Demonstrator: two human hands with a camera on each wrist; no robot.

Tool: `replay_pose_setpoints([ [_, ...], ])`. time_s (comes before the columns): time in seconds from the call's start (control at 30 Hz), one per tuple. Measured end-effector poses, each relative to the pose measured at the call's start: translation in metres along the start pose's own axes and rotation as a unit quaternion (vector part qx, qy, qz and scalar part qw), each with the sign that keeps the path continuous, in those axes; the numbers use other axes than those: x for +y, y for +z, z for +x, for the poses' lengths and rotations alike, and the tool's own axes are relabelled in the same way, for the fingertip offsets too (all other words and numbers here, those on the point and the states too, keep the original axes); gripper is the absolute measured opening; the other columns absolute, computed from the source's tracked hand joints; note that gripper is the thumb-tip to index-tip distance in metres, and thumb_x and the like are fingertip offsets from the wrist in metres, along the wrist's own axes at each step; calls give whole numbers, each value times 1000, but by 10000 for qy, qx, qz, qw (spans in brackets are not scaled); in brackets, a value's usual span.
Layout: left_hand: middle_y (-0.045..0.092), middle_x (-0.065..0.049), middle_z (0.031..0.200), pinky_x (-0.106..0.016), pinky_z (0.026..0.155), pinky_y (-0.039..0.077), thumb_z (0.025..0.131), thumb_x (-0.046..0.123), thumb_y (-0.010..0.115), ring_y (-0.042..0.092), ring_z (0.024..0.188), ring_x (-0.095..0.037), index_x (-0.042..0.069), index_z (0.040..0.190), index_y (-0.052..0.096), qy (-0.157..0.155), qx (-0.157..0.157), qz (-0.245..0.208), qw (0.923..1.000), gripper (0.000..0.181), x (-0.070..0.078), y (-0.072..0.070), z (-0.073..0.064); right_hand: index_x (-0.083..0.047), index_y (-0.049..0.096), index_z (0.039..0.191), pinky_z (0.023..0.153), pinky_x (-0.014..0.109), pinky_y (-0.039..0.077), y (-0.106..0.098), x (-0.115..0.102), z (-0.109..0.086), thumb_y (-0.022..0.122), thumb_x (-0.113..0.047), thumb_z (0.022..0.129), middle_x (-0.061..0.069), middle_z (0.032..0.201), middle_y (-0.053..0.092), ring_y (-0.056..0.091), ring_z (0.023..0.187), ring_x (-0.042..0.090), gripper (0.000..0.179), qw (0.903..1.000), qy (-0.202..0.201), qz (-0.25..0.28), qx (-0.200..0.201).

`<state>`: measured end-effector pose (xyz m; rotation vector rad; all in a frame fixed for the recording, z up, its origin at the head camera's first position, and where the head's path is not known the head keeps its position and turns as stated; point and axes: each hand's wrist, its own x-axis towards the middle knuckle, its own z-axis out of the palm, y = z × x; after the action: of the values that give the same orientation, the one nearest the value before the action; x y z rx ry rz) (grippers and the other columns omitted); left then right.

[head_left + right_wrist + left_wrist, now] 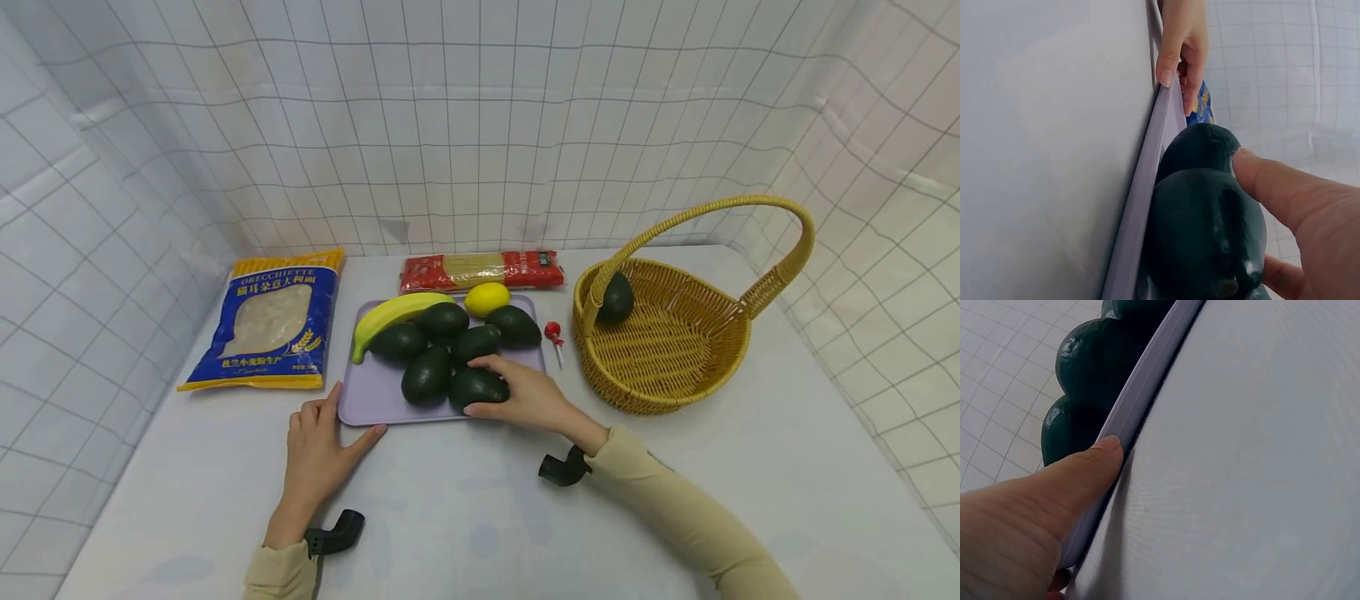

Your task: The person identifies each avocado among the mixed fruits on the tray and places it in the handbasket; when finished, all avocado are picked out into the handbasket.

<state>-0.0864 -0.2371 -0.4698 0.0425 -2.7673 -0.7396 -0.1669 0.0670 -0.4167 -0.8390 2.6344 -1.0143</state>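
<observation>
Several dark green avocados (426, 377) lie on a light purple tray (367, 404), with a banana (392, 313) and a lemon (487, 299) behind them. My right hand (532, 396) holds the avocado (477, 391) nearest the tray's front edge, thumb in front and fingers over the far side. That avocado (1194, 231) fills the lower middle of the right wrist view. At the tray's front left corner, my left hand (318, 454) has its thumb and fingers spread. In the left wrist view, its thumb (1085, 475) touches the tray's rim.
A wicker basket (660, 396) with a tall handle stands to the right, one avocado (617, 298) inside. Between basket and tray lies a red lollipop (553, 332). Behind the tray is a red noodle pack (480, 270); at left lies a blue orecchiette bag (270, 321).
</observation>
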Motion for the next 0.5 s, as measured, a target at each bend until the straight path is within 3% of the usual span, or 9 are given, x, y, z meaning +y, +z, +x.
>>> replay_pose_setpoints([
  [0.33, 42, -26, 110, -47, 78, 29, 74, 41, 79, 35, 94, -39, -8, 139, 38, 21, 35, 9, 10000, 91, 0, 0, 0, -29, 48, 125, 82, 42, 44, 9, -3, 4, 73, -55, 75, 4, 120, 60, 57, 97, 17, 62, 9992, 257, -10, 311],
  [0.5, 41, -26, 110, -48, 79, 30, 74, 42, 79, 35, 95, -39, -8, 140, 38, -20, -28, 3, 10000, 92, 1, -1, 0, -31, 49, 122, 83, 44, 44, 10, -1, 4, 74, -54, 74, 3, 120, 59, 56, 101, 19, 59, 9985, 338, 171, 401],
])
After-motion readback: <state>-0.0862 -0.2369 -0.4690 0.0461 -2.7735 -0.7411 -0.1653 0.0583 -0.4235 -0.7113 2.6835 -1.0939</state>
